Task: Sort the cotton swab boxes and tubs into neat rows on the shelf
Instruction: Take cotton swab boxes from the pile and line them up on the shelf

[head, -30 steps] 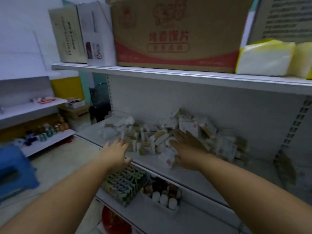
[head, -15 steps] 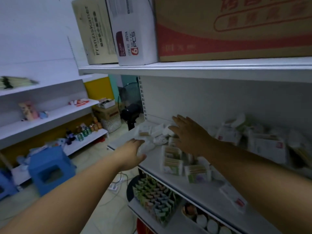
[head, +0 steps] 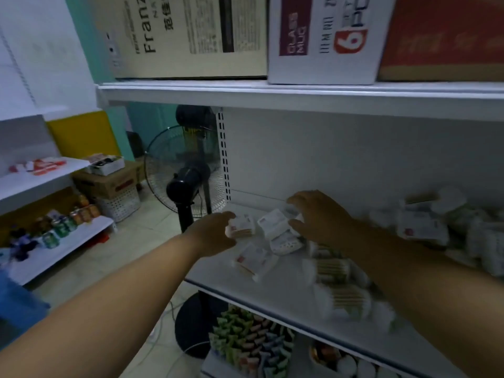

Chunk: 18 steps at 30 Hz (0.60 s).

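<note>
Pinching a swab box [head: 241, 226] on the shelf [head: 272, 293], the left hand [head: 212, 233] held probably light, crushable card, best taken by its edges; the right hand [head: 321, 216] showed no clear grip.

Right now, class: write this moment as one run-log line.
step: sorting | left hand: touching swab box | right hand: over tilted box | shelf: boxes jumbled, no rows

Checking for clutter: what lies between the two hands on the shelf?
Head view: two small white swab boxes, side by side, between left hand and right hand.
</note>
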### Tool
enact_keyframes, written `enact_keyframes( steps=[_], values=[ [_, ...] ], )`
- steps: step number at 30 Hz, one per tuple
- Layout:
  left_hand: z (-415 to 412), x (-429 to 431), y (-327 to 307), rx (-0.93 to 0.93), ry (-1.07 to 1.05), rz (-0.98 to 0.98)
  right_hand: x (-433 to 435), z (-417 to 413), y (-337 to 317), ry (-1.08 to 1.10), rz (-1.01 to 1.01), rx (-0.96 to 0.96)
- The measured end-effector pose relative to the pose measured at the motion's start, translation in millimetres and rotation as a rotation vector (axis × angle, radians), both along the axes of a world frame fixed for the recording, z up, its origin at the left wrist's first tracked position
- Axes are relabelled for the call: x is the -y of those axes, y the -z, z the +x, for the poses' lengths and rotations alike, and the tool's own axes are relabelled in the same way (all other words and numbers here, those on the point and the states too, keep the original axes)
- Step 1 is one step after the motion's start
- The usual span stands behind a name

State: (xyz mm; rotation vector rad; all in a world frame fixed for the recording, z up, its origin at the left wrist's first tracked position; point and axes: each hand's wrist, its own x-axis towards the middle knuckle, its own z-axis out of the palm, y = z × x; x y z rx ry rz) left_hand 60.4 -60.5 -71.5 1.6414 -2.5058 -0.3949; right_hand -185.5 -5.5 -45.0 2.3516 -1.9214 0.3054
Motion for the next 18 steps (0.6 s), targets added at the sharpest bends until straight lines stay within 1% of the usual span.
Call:
enact_keyframes(
  steps=[3, 6, 7, 9, 11, 13, 15, 17, 18],
  values=[
    [11.1, 35.2, 11.3, -0.142, -0.040, 0.003, 16.7, 34.6, 1.9, 0.064, 0.003, -0.051],
    [7.7, 57.9, 28.5, -0.270, -0.099, 0.009, 29.7, 58.1, 12.6, 0.276, 0.051, -0.166],
    [4.8, 62.2, 35.9, -0.263, -0.123, 0.009, 32.8, 63.5, 17.6, 0.367, 0.098, -0.192],
    [-1.3, 66.5, 50.9, -0.189, -0.200, 0.034, 37.6, 70.1, 27.2, 0.506, 0.200, -0.241],
    [-5.7, 67.7, 61.8, -0.158, -0.253, 0.050, 41.4, 71.7, 33.7, 0.570, 0.230, -0.264],
    [-8.4, 69.0, 67.3, -0.189, -0.261, 0.019, 44.1, 71.1, 37.9, 0.579, 0.176, -0.255],
    [-9.3, 69.5, 69.1, -0.276, -0.275, -0.003, 45.7, 72.1, 40.9, 0.564, 0.068, -0.234],
    [-8.9, 68.9, 68.5, -0.432, -0.305, 0.041, 45.6, 73.7, 41.5, 0.530, -0.099, -0.198],
    [-7.8, 67.1, 67.2, -0.548, -0.313, 0.084, 44.6, 74.0, 40.6, 0.510, -0.188, -0.142]
  ],
)
